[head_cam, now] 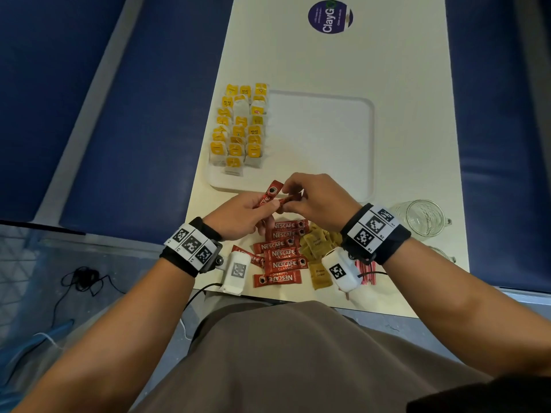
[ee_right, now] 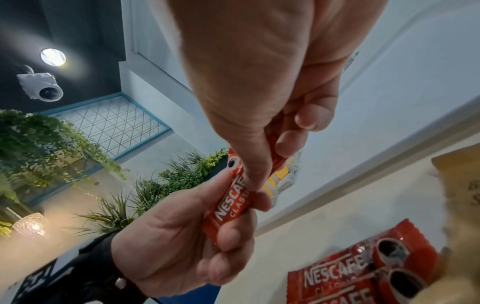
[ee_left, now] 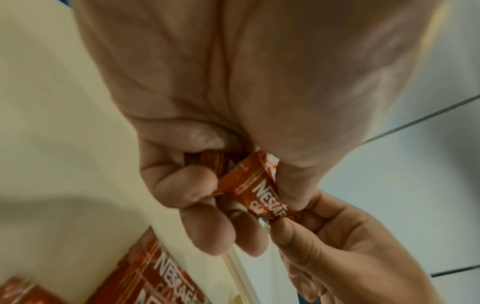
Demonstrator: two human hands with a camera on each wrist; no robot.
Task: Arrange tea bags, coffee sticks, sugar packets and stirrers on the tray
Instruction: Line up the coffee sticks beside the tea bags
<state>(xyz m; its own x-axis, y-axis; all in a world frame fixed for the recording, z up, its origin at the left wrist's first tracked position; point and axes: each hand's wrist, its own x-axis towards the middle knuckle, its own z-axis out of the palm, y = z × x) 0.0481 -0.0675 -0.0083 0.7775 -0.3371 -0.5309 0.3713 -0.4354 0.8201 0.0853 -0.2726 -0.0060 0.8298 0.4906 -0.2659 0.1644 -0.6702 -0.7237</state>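
Both hands meet just above the tray's near edge. My left hand point(head_cam: 262, 208) grips a red Nescafe coffee stick point(head_cam: 270, 193) that points up and away; the same stick point(ee_right: 231, 203) shows its label in the right wrist view. My right hand point(head_cam: 293, 194) pinches a second coffee stick point(head_cam: 290, 199) lying crosswise against the first. Several loose coffee sticks point(head_cam: 283, 253) lie on the table beneath the hands. Yellow-tagged tea bags point(head_cam: 238, 126) stand in rows on the left side of the white tray point(head_cam: 325, 138). Brown sugar packets point(head_cam: 317, 244) and red-striped stirrers point(head_cam: 367, 272) lie by my right wrist.
Two glass mugs point(head_cam: 423, 217) stand right of my right wrist, near the table's right edge. A round purple sticker point(head_cam: 330, 17) is at the far end of the cream table point(head_cam: 411, 84). Blue benches point(head_cam: 134, 114) flank the table. The tray's right part is bare.
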